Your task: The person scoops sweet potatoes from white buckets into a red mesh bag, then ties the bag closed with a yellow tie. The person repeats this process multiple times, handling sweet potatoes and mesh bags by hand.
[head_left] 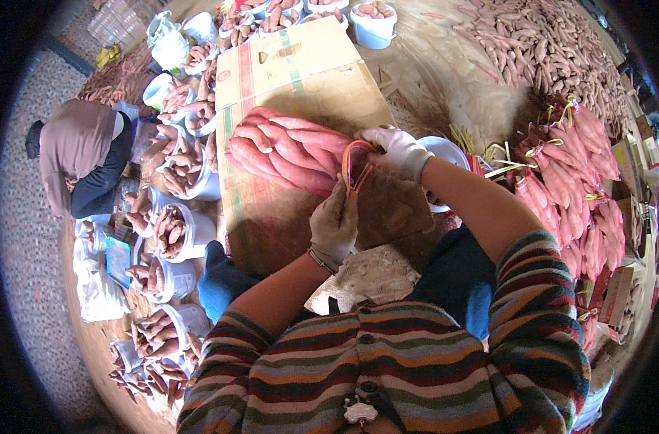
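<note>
A red mesh bag of sweet potatoes (290,148) lies on a flattened cardboard box (300,79) in front of me, its neck toward my hands. My left hand (334,223), in a pale work glove, is closed at the near side of the neck, on an orange-red strap-like band (350,163) looped there. Beyond it, my gloved right hand (396,150) pinches the far side of the neck, where the band bends round. The fingertips are partly hidden, so what exactly each one grips of band or mesh is hard to see.
Several white buckets of sweet potatoes (197,231) line the left side. A stooping person (80,155) is at far left. Filled red mesh bags (572,173) are piled at right, below a large heap of loose sweet potatoes (546,54). A white bucket (445,153) stands by my right wrist.
</note>
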A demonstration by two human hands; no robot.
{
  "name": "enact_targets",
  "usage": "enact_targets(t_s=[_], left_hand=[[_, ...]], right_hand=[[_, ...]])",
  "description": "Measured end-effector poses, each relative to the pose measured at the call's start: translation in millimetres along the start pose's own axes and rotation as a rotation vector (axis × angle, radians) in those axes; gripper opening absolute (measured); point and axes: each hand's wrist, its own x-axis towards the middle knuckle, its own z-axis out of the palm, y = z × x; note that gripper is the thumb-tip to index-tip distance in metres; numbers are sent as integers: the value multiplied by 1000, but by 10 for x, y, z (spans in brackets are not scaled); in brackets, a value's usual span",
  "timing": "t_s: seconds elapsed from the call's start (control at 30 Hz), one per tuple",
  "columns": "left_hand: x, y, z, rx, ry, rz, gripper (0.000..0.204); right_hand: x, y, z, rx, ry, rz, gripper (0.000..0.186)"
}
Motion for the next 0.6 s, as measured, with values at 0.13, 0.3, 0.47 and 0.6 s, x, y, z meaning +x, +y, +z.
enact_targets(t_s=[0.13, 0.3, 0.47, 0.6], left_hand=[[21, 123, -60, 55, -20, 16, 34], [63, 129, -138, 17, -66, 174, 36], [51, 65, -187, 125, -141, 261, 37], [44, 74, -155, 130, -117, 210, 35]], right_hand=[[-99, 37, -178, -65, -29, 138, 29], [-284, 81, -245, 48, 20, 272, 25], [-226, -114, -122, -167, 381, -240, 49], [-95, -255, -230, -398, -122, -301, 32]])
